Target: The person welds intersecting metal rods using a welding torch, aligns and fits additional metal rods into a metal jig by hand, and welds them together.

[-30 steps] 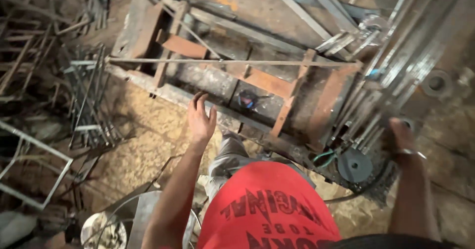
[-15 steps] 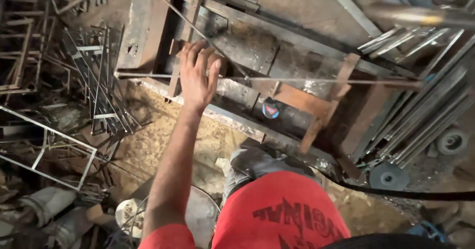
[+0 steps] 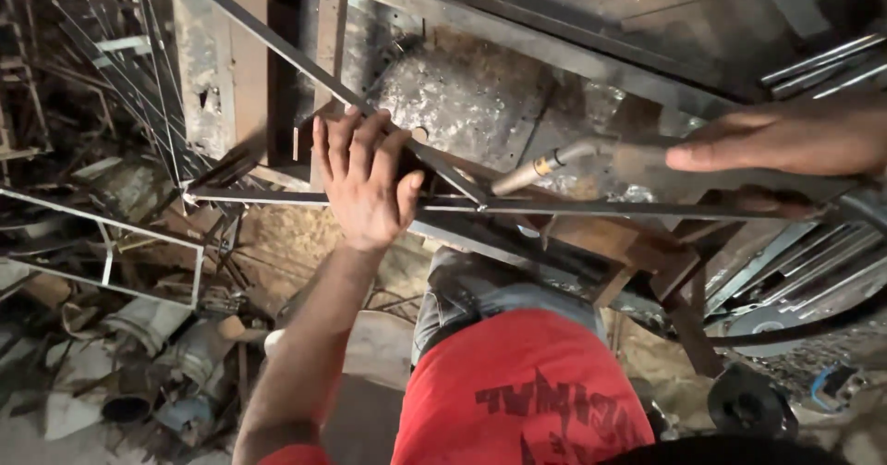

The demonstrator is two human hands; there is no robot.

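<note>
My left hand (image 3: 365, 183) lies over the spot where a thin diagonal metal bar (image 3: 277, 54) meets a long horizontal metal bar (image 3: 591, 208). Its fingers rest across the diagonal bar with the thumb below it. My right hand (image 3: 785, 141) reaches in from the right edge, fingers stretched out flat just above the horizontal bar, holding nothing. A grey hose with a brass-tipped nozzle (image 3: 540, 165) lies on the scorched steel bench top (image 3: 462, 95) between my two hands.
Rusty wooden-and-steel bench frame (image 3: 231, 77) lies ahead. Welded wire frames (image 3: 102, 252) and scrap cans (image 3: 176, 354) pile up on the left floor. Bundled steel strips (image 3: 813, 271) and a round disc (image 3: 753, 400) sit at the right. My red shirt fills the bottom.
The view has closed in on the bench. My left hand moved forward and down onto the crossing bars. My right hand came into view from the right.
</note>
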